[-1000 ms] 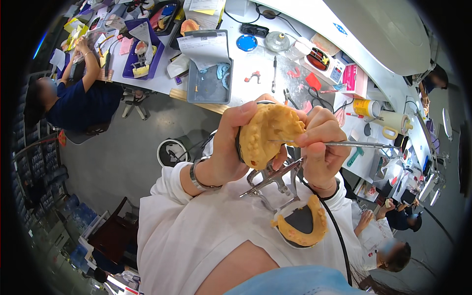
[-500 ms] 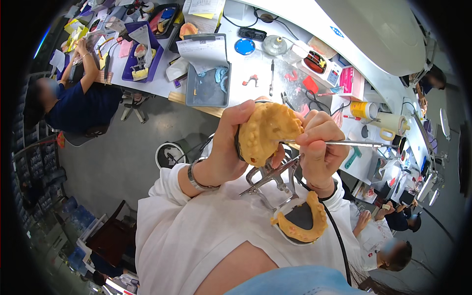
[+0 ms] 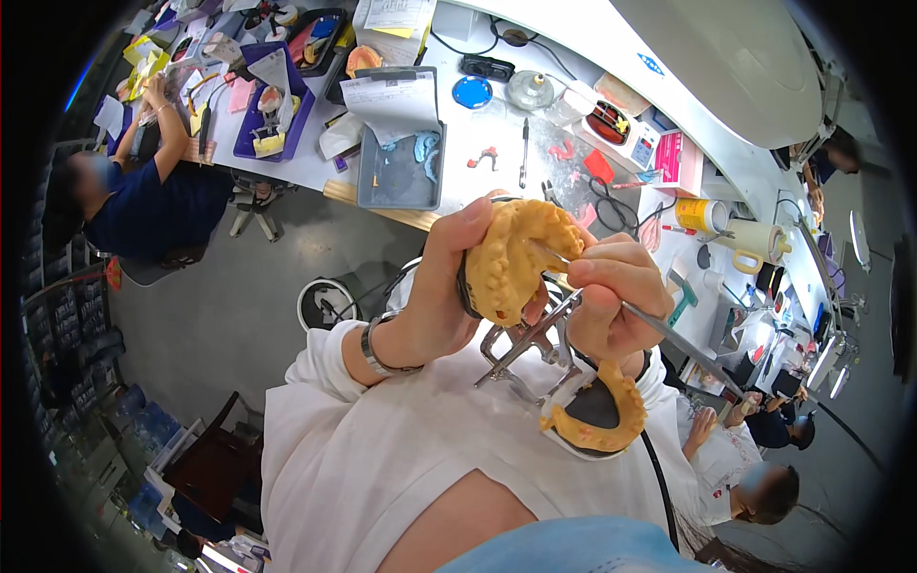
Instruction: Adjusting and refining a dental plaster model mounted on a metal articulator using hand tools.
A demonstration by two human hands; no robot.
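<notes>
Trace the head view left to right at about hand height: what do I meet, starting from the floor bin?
White-rimmed bin, left hand, held dental cast, right hand, teal tool, cream jug.

Ochre dental cast [image 3: 506,263], seemingly black base [image 3: 466,288], silvery tool [image 3: 684,345], white sleeve [image 3: 323,355], grey tray [image 3: 406,188]

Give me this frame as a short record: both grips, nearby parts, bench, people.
Left grip: around the dental cast
Right grip: pinching a metal tool, tip at the cast; contact unclear
Below: metal frame, horseshoe cast
Bench: grey tray holding blue pieces; pen to its right
People: seated co-worker at left, others at lower right
</notes>
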